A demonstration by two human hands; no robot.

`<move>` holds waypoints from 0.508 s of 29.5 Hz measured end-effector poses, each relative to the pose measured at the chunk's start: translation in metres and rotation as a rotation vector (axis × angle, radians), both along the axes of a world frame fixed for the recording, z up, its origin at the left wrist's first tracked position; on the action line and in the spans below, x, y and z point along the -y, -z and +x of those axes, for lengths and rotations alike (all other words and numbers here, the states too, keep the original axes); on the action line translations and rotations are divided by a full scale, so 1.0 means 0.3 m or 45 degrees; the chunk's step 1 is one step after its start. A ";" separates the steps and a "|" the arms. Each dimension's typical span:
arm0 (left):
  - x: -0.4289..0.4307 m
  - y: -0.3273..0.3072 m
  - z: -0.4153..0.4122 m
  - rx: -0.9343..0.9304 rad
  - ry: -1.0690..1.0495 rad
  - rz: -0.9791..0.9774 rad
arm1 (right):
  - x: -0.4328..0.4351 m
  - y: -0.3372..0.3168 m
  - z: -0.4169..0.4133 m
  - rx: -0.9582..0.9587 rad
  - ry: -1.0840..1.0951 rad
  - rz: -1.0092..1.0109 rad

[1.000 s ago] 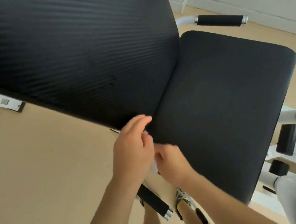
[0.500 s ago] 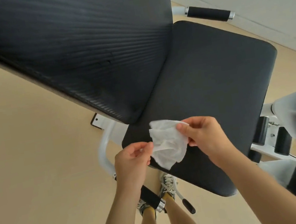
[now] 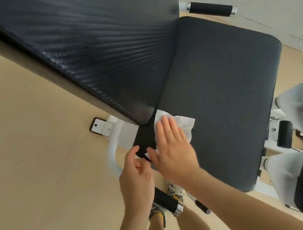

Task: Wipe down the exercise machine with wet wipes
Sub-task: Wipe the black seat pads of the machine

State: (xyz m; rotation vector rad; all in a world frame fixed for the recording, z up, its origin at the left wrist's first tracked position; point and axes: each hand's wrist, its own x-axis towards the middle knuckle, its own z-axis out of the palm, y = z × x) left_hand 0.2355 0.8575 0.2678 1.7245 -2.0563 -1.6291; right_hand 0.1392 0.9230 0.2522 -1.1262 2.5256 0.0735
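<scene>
Black ribbed back pad (image 3: pixel 97 44) upper left. Left hand (image 3: pixel 136 178) loosely curled beside right hand; can't tell if pinching anything. Right hand (image 3: pixel 173 151) flat, unclenched, pressing crumpled white wet wipe (image 3: pixel 184 124) onto smooth black seat pad (image 3: pixel 222 94) near seam. I see bare seat running right of palm; right hand nearer. Earlier wipe hung between both hands; now down.

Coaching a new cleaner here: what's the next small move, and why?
Probably slide the right hand, pressed flat on the white wet wipe, across the black padded seat toward its far edge. The wipe sits at the near corner by the ribbed black backrest, and the rest of the seat lies ahead.
</scene>
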 end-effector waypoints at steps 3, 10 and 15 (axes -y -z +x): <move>0.021 -0.020 0.025 -0.037 0.060 -0.091 | 0.080 0.090 0.030 -0.036 -0.060 0.146; -0.014 0.001 0.030 0.028 0.340 -0.325 | -0.099 0.054 -0.084 0.016 -0.442 0.021; -0.062 -0.002 -0.054 0.045 0.566 -0.502 | -0.179 0.024 -0.592 -0.197 0.325 0.028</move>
